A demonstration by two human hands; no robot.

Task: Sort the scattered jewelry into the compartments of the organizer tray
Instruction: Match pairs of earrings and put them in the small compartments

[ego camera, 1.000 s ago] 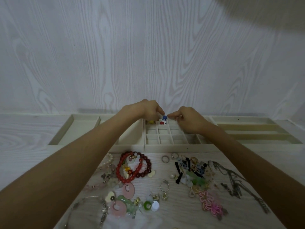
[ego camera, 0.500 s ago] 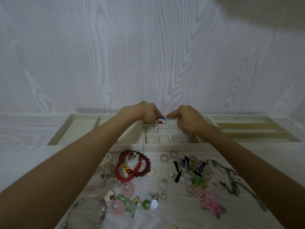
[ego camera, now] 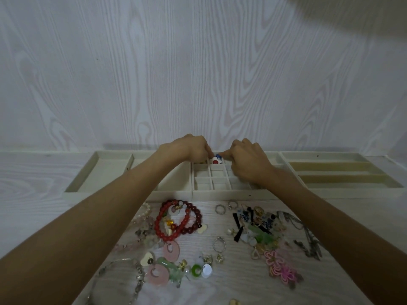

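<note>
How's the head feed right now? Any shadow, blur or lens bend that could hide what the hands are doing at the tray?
Head view: dim, even light; a dark shadow sits on the wall at top right, clear of the work. Wide-angle bend curves the organizer tray front edge and stretches the forearms. The left hand and right hand look fairly sharp, but the small red and white piece between them is too small for detail.

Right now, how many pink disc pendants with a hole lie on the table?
2. One pink disc pendant lies just below the red bead bracelets; the other lies nearer the camera, beside the heart charm. More may hide under the left arm.
</note>
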